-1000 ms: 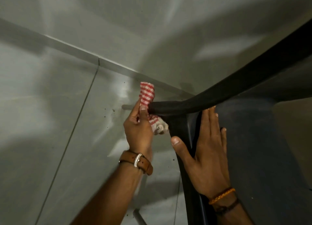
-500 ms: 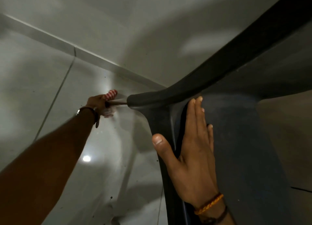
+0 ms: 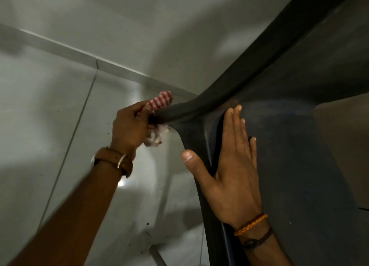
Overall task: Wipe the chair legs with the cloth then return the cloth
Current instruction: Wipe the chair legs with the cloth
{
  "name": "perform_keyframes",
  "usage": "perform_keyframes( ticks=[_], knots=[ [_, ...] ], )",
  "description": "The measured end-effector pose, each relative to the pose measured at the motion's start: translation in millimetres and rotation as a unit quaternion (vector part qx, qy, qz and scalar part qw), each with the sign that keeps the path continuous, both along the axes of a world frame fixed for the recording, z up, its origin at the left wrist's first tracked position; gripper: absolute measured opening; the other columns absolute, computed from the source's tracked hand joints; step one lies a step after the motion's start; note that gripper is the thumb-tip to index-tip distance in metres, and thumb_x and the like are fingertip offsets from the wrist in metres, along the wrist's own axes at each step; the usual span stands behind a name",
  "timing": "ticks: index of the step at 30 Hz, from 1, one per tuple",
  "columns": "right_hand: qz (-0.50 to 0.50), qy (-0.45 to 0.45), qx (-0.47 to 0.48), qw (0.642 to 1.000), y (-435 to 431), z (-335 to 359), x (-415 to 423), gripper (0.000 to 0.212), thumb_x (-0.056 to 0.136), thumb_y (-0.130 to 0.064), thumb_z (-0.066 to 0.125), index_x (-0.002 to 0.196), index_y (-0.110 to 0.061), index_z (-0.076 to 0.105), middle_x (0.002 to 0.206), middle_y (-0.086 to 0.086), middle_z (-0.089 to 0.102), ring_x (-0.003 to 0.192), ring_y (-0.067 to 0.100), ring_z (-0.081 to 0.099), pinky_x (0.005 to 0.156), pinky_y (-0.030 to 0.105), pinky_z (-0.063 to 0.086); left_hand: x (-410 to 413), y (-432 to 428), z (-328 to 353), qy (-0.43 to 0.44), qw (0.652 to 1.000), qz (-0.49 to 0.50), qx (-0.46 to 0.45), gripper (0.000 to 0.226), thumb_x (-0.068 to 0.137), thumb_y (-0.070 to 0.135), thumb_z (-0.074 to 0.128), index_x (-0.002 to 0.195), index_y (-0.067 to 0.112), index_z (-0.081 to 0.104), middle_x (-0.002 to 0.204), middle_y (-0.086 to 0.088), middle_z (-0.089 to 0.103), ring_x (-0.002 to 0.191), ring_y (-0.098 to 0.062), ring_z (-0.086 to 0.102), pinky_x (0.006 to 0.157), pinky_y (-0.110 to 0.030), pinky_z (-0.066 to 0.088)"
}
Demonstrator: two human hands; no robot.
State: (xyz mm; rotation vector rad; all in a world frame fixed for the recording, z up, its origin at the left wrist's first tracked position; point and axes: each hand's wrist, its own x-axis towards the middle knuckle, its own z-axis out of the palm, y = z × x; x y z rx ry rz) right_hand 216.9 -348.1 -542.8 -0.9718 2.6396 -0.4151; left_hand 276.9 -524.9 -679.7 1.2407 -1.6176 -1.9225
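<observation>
A dark plastic chair [image 3: 295, 149] fills the right half of the view, seen from above at its corner. My left hand [image 3: 129, 127] grips a red-and-white checked cloth [image 3: 160, 101], bunched around the top of the chair leg just under the dark rim [image 3: 191, 110]. A pale part of the cloth hangs below my fingers. A brown watch strap circles that wrist. My right hand [image 3: 233, 165] lies flat and open against the chair's corner, fingers pointing up, thumb spread to the left. The leg below the cloth is hidden.
Glossy pale floor tiles [image 3: 50, 125] with thin grout lines spread to the left. A light wall with a baseboard [image 3: 119, 68] runs across the top. Small dark specks dot the tiles. A thin grey bar [image 3: 157, 255] shows at the bottom.
My left hand had reached far down the leg half a second ago; it has now come back up with the cloth to the chair's corner. The right hand stays flat.
</observation>
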Motion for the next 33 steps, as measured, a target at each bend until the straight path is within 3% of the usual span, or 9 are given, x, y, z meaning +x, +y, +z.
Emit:
perform_keyframes(
  ticks=[3,7,9,13,17,21,27,30,33],
  knots=[
    [0.006,0.005,0.005,1.000,1.1,-1.4,-0.4,0.116,0.078,-0.096,0.027,0.168,-0.033,-0.012,0.177,-0.015,-0.020,0.164,0.004,-0.016,0.134,0.046,-0.008,-13.5,-24.2,-53.2,-0.060,0.995,0.006,0.078,0.032,0.085,0.055,0.069,0.095,0.027,0.078,0.081,-0.009,0.076,0.071,-0.033,0.072,0.048,-0.029,0.061],
    [0.010,0.011,0.006,1.000,1.5,-3.0,-1.5,0.118,0.077,-0.096,0.027,0.167,-0.033,-0.014,0.177,-0.016,-0.020,0.164,0.004,-0.017,0.134,0.045,-0.008,-28.0,-47.4,-115.9,-0.074,0.983,0.025,0.164,0.048,0.059,0.069,0.082,0.073,0.023,0.080,0.069,-0.018,0.077,0.057,-0.031,0.076,0.046,-0.034,0.058],
    [0.010,0.012,0.003,1.000,2.5,-3.0,-1.4,0.121,0.075,-0.100,0.025,0.167,-0.033,-0.014,0.177,-0.017,-0.020,0.163,0.003,-0.017,0.134,0.045,-0.008,-33.3,-55.1,-144.1,-0.090,0.983,0.019,0.162,0.031,0.080,0.051,0.076,0.079,0.020,0.081,0.065,-0.015,0.077,0.050,-0.025,0.075,0.042,-0.032,0.057],
    [0.009,0.012,-0.007,1.000,2.6,-5.8,-1.1,0.120,0.073,-0.104,0.016,0.167,-0.035,-0.012,0.178,-0.018,-0.018,0.162,-0.001,-0.016,0.135,0.044,-0.007,-35.1,-59.6,-186.6,-0.121,0.981,0.024,0.147,0.043,0.090,0.051,0.067,0.106,0.011,0.073,0.048,-0.006,0.070,0.036,-0.014,0.067,0.032,-0.023,0.051],
    [0.011,0.015,-0.009,1.000,2.0,-5.2,-0.8,0.118,0.074,-0.104,0.017,0.167,-0.036,-0.012,0.177,-0.021,-0.018,0.162,-0.003,-0.016,0.134,0.042,-0.008,-34.1,-52.5,-178.3,-0.105,0.977,0.033,0.183,0.062,0.081,0.062,0.072,0.114,0.010,0.073,0.076,-0.029,0.075,0.050,-0.035,0.073,0.046,-0.041,0.060],
    [0.008,0.010,-0.008,1.000,-0.3,-2.6,-0.8,0.117,0.074,-0.103,0.020,0.166,-0.038,-0.013,0.177,-0.020,-0.018,0.163,0.000,-0.015,0.134,0.043,-0.008,-25.3,-45.0,-115.3,-0.097,0.990,-0.013,0.106,0.034,0.097,0.040,0.061,0.108,0.011,0.075,0.072,-0.026,0.074,0.048,-0.036,0.070,0.047,-0.040,0.059],
    [0.002,0.003,-0.001,1.000,-3.4,-1.0,-0.2,0.121,0.074,-0.103,0.023,0.168,-0.035,-0.011,0.178,-0.016,-0.016,0.164,0.002,-0.014,0.133,0.043,-0.009,12.8,15.9,5.7,0.055,0.994,0.015,-0.093,0.012,0.095,0.056,0.054,0.096,0.054,0.066,0.080,0.038,0.071,0.081,0.015,0.069,0.067,-0.001,0.051],
    [0.001,-0.001,-0.004,1.000,-2.7,0.3,1.4,0.121,0.073,-0.104,0.022,0.167,-0.036,-0.012,0.177,-0.019,-0.018,0.163,0.000,-0.016,0.134,0.043,-0.009,4.5,11.6,-23.6,0.036,0.997,0.043,-0.058,0.025,0.099,0.044,0.056,0.113,0.033,0.074,0.094,0.017,0.078,0.089,0.000,0.074,0.083,-0.020,0.058],
    [0.001,0.002,-0.008,1.000,-1.2,-0.4,0.8,0.121,0.071,-0.106,0.020,0.166,-0.038,-0.012,0.176,-0.023,-0.019,0.161,-0.004,-0.016,0.133,0.039,-0.009,-20.8,-18.1,-97.1,-0.092,0.995,0.042,-0.017,0.030,0.101,0.026,0.057,0.118,0.009,0.075,0.109,-0.017,0.078,0.104,-0.033,0.072,0.097,-0.039,0.055]
  ],
)
